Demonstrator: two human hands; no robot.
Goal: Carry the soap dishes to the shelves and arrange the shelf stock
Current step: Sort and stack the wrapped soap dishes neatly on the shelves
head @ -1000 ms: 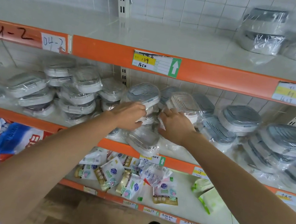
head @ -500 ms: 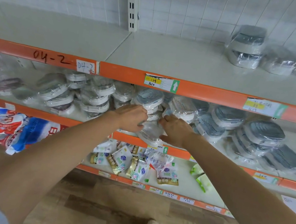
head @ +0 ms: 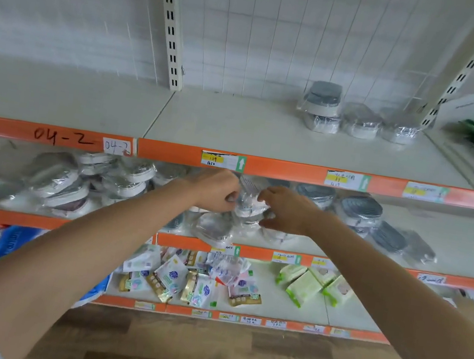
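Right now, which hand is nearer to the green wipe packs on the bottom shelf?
Right. The right hand is on the middle shelf, above and slightly left of the green wipe packs; the left hand is further left, holding the same wrapped soap dish.

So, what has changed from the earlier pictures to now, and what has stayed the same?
The view has pulled back and tilted up, so more of the top shelf shows. Both hands stay on the middle shelf: the left hand still grips the wrapped soap dish, and the right hand still holds its other side. The dish looks slightly raised from the pile, though blur makes this uncertain. The other stock lies as before.
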